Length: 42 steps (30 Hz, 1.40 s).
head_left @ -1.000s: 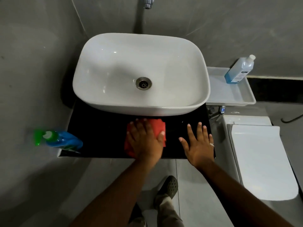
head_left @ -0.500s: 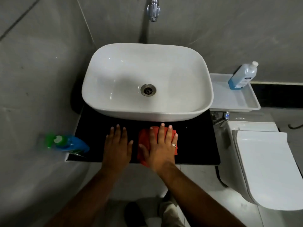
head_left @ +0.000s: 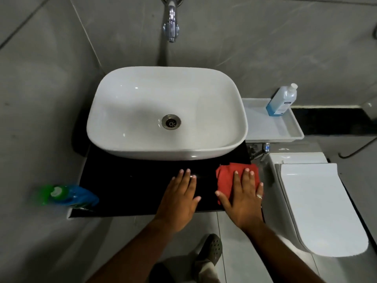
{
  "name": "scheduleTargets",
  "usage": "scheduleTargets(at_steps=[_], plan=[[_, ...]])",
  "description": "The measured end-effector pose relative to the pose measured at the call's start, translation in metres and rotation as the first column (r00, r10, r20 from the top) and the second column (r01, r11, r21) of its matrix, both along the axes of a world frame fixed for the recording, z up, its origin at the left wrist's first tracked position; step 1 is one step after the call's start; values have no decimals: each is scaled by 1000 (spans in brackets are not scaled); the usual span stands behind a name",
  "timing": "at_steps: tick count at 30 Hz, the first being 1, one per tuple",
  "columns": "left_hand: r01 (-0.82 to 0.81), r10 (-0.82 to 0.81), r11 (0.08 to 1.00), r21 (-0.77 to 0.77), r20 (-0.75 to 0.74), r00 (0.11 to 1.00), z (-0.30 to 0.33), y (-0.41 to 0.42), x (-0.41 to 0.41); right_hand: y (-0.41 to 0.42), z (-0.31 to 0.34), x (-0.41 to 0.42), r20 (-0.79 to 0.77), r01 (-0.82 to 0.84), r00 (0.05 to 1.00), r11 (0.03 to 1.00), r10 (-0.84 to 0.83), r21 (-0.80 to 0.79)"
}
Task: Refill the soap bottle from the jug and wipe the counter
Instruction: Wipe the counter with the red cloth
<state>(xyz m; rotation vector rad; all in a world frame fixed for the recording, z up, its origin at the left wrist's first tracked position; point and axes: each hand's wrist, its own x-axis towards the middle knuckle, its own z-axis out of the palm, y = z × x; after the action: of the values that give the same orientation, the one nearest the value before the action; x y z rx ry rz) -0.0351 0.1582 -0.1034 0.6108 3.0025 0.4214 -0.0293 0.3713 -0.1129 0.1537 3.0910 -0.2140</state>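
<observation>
A red cloth (head_left: 225, 175) lies at the right end of the black counter (head_left: 126, 188), in front of the white basin (head_left: 142, 94). My right hand (head_left: 243, 199) presses flat on the cloth, fingers spread. Just to its left, my left hand (head_left: 179, 198) rests flat on the bare counter and holds nothing. A blue bottle with a green cap (head_left: 69, 196) lies blurred at the counter's front left corner. A clear bottle of blue liquid with a white cap (head_left: 282, 101) stands on a white tray (head_left: 265, 127) right of the basin.
A chrome tap (head_left: 171, 27) hangs from the grey wall above the basin. A white toilet with its lid down (head_left: 318, 205) stands right of the counter, with a small chrome valve (head_left: 263, 150) behind it. My shoe (head_left: 211, 248) is on the tiled floor below.
The cloth passed from under my left hand to under my right, which slid it from the counter's middle to its right end. My left hand followed rightward on the bare counter.
</observation>
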Motion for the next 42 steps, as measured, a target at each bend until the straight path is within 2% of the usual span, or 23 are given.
scheduleTargets(at_steps=[3,5,6,7,8,9,10,11,13,16,21,25,28,30,34,38,40,42], plan=[[75,-74,997,-29,28,997,0,18,-9,8,2,-4,-67,-28,997,996,23,-84],[105,-104,994,-31,24,994,3,33,-17,22,7,-17,-127,-17,992,968,-15,-251],[128,-128,991,-27,21,992,5,43,-21,34,11,-23,-135,34,987,922,-92,-385],[158,-157,987,-22,20,987,6,54,-26,48,16,-30,-127,107,970,838,-205,-535],[192,-192,981,-19,20,981,5,66,-31,62,21,-35,-93,194,933,704,-348,-684],[224,-224,975,-13,19,974,5,78,-35,75,26,-40,-10,278,873,515,-488,-811],[256,-256,967,-6,20,966,4,94,-42,91,30,-45,101,338,800,305,-591,-890],[283,-283,959,-2,21,959,3,112,-50,107,31,-51,182,356,738,146,-650,-923],[308,-308,951,-1,26,951,-1,150,-72,135,34,-65,250,334,696,-4,-673,-942],[271,-271,963,1,22,962,-5,201,-113,159,37,-91,284,288,710,-103,-644,-952],[208,-208,973,-96,10,978,-14,254,-186,189,30,-152,305,275,736,-146,-604,-950],[188,-184,959,-215,38,982,-30,263,-217,205,18,-208,318,327,747,-93,-584,-940],[136,-134,973,-185,26,991,-37,263,-222,208,8,-253,285,328,787,-20,-548,-945],[130,-129,980,-153,17,992,-38,263,-221,203,2,-284,228,328,834,120,-503,-937],[128,-127,987,-100,14,992,-39,261,-219,188,-16,-344,91,262,931,475,-353,-840],[96,-94,989,-109,19,995,-41,262,-219,174,-48,-388,56,193,974,671,-220,-716],[93,-92,990,-109,17,996,-40,263,-219,173,-70,-391,91,102,994,811,-60,-575],[86,-85,992,-93,22,996,-38,264,-219,177,-89,-386,143,-42,983,902,113,-429]])
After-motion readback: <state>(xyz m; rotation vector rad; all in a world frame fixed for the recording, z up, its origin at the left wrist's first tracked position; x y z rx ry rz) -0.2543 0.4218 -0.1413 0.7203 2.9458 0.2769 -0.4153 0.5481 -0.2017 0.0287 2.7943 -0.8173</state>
